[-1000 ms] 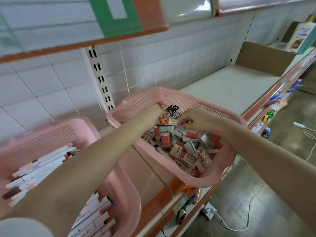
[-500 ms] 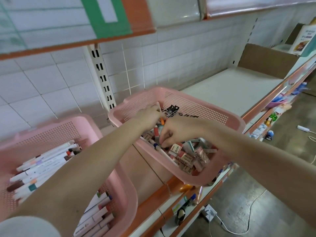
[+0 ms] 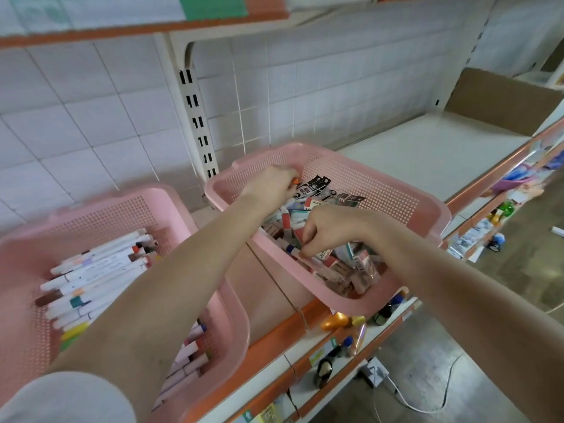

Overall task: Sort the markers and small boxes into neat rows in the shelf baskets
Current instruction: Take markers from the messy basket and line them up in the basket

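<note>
at 8 o'clock the left basket (image 3: 106, 200) holds markers (image 3: 100, 270) in rows. the left hand (image 3: 271, 184), fingers curled round an orange-capped marker (image 3: 295, 180), sits at the right basket's (image 3: 427, 206) 10 o'clock corner. the right hand (image 3: 323, 227) pinches a white marker (image 3: 293, 252) at 7 o'clock among small boxes (image 3: 361, 265). best lifted lengthwise, clear of boxes.
</note>
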`<act>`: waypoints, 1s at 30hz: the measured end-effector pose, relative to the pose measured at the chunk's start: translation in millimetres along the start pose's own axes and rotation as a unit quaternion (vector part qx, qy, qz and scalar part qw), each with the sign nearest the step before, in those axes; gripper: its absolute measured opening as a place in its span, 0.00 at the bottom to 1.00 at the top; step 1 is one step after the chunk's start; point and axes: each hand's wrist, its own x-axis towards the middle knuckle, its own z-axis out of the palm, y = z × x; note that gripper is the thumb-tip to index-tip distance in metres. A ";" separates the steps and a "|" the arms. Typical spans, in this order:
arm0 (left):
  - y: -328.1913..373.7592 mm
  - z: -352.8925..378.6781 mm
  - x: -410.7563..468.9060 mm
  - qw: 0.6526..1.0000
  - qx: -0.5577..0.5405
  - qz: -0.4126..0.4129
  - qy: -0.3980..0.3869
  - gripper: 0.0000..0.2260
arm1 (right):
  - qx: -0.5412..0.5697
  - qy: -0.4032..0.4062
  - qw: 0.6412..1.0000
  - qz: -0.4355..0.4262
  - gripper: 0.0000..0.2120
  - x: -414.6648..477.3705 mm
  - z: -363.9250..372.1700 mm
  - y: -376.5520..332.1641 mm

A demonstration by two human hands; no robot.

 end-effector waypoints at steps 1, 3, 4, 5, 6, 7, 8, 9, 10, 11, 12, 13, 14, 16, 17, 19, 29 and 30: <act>-1.3 -0.8 -0.1 1.000 -0.013 -0.016 0.014 0.12 | 0.008 -0.004 1.000 0.002 0.14 -1.0 -0.5 1.1; -3.3 -1.3 0.0 0.998 -0.034 -0.046 0.027 0.12 | 0.001 -0.015 1.000 0.004 0.13 -1.7 1.9 -0.7; -4.0 -1.2 0.3 0.997 -0.040 -0.058 0.029 0.11 | -0.005 -0.017 1.000 0.003 0.13 -0.3 4.1 -1.8; -4.7 -0.5 0.6 0.996 -0.045 -0.067 0.027 0.10 | -0.007 -0.017 1.000 0.001 0.12 0.5 5.8 -2.8; -4.7 -0.4 0.9 0.996 -0.048 -0.074 0.028 0.09 | -0.005 -0.015 1.000 0.001 0.11 1.8 6.6 -2.6; -4.5 -0.1 0.8 0.995 -0.050 -0.080 0.034 0.09 | 0.001 -0.013 1.000 0.002 0.09 2.2 6.2 -1.3; -3.9 -0.1 0.6 0.994 -0.057 -0.085 0.047 0.08 | 0.010 -0.008 1.000 0.003 0.08 1.4 4.4 -0.3; -3.3 -0.4 0.3 0.992 -0.067 -0.091 0.063 0.08 | 0.025 0.004 1.000 0.005 0.07 0.0 1.9 0.8; -2.6 -1.6 -0.6 0.989 -0.078 -0.096 0.086 0.08 | 0.049 0.028 0.998 0.009 0.06 -0.9 -0.7 2.0; -3.4 -3.1 -1.3 0.985 -0.089 -0.102 0.107 0.08 | 0.082 0.060 0.995 0.016 0.04 -2.3 -3.5 2.5; -3.8 -6.3 -2.5 0.981 -0.103 -0.106 0.128 0.07 | 0.115 0.096 0.988 0.024 0.03 -3.7 -6.0 3.1; -4.9 -11.2 -2.9 0.975 -0.122 -0.112 0.148 0.07 | 0.136 0.131 0.982 0.027 0.02 -4.7 -9.1 4.2; -6.8 -17.8 -3.4 0.968 -0.146 -0.118 0.168 0.07 | 0.146 0.158 0.976 0.027 0.03 -6.0 -12.4 5.4; -9.2 -37.8 -7.7 0.948 -0.202 -0.135 0.204 0.08 | 0.159 0.181 0.970 0.019 0.06 -8.8 -18.2 6.4; -11.3 -49.2 -11.2 0.936 -0.229 -0.144 0.225 0.08 | 0.170 0.187 0.968 0.010 0.06 -11.0 -21.8 4.7; -15.8 -71.5 -24.8 0.913 -0.263 -0.162 0.266 0.08 | 0.197 0.190 0.962 -0.012 0.07 -14.2 -29.3 -3.6; -88.4 -135.3 -166.8 0.864 -0.244 -0.267 0.351 0.08 | 0.141 0.099 0.974 -0.148 0.14 34.9 -28.6 -98.0; -94.3 -140.3 -184.7 0.857 -0.237 -0.283 0.360 0.08 | 0.143 0.086 0.972 -0.166 0.15 43.3 -24.5 -110.0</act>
